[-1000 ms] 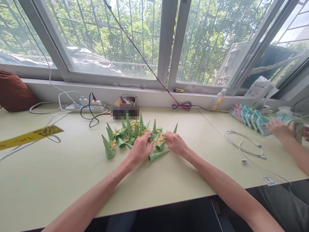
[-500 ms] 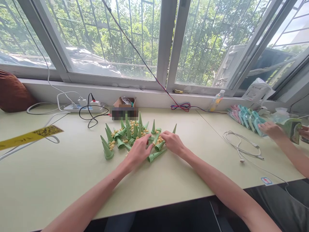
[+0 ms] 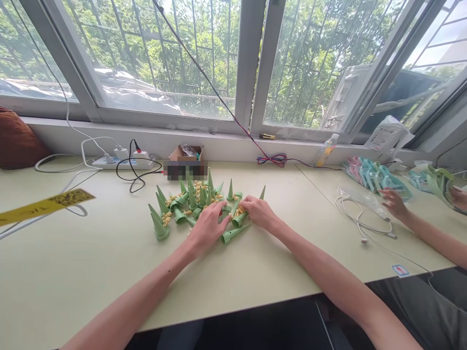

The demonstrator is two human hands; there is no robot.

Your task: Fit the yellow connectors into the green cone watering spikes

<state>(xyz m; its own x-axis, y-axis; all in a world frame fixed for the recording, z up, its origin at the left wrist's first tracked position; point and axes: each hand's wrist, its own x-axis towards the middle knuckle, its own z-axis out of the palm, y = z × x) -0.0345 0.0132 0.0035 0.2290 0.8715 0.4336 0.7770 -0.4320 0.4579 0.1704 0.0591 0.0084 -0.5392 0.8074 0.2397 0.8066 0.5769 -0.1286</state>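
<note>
Green cones (image 3: 161, 231) could topple

On the table (image 3: 109, 272), left hand (image 3: 205, 228) has thumb and forefinger apart; right hand (image 3: 260, 212) has bunched fingers, grip unclear. Brushing the crowded cones might scatter yellow pieces (image 3: 166, 218).

No full word can be read: the yellow strip (image 3: 47, 207) at the left bears a code pattern and blurred characters, the sticker (image 3: 400, 270) by the surface's (image 3: 277, 262) front edge a red mark, the clear bag (image 3: 386, 135) illegible print.
</note>
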